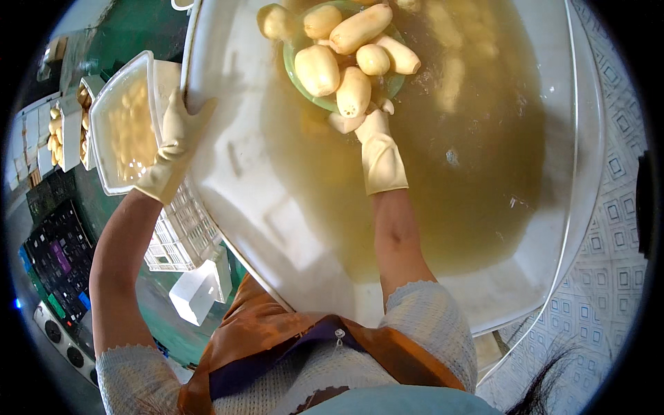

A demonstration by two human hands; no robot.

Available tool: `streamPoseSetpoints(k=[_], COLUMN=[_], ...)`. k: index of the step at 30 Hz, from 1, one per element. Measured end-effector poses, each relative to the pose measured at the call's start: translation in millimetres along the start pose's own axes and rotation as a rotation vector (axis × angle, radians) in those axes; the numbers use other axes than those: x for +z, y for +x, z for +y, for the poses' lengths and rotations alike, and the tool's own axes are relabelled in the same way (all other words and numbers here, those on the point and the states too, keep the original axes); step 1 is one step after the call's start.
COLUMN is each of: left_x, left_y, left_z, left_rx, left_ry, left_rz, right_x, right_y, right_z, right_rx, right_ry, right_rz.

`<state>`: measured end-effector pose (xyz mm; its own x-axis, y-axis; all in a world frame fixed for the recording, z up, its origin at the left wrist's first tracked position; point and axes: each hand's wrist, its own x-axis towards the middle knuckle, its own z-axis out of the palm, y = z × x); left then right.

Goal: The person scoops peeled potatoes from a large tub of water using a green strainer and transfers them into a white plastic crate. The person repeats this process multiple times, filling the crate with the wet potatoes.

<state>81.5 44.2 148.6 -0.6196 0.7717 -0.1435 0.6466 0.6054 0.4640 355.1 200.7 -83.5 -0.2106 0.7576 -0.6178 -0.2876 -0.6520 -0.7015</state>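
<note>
Peeled lotus root segments (317,70) are heaped in a round green plastic basket (298,83) that sits in the cloudy water of a large white tub (249,150). My right hand (374,129), in a cream rubber glove, is at the near edge of that basket, its fingers partly hidden by the lotus roots; whether it grips the rim or a root cannot be told. My left hand (184,127), gloved the same way, lies over the tub's left rim with its thumb and fingers apart. More pale roots (450,78) show dimly under the water on the right.
Left of the tub stands a white container (98,155) of roots in water, above a white plastic crate (179,233). A white foam box (193,295) lies on the green floor. Further left are boxes of roots (55,137) and black crates (59,259). A thin hose (563,249) runs along the tub's right side.
</note>
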Motion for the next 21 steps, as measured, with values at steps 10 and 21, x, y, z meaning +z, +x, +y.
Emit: streamPoseSetpoints(k=[10,21], left_x=[1,13], left_y=[-2,28], left_z=[5,-6], left_rx=[-0.006,0.110], left_ry=[-0.026,-0.047], left_rz=[-0.016,-0.037], right_x=[-38,-48], right_y=[-119,-319], right_z=[12,-50], right_rx=[0.004,-0.011], right_ry=[0.173,0.090], right_rz=[-0.093,-0.219])
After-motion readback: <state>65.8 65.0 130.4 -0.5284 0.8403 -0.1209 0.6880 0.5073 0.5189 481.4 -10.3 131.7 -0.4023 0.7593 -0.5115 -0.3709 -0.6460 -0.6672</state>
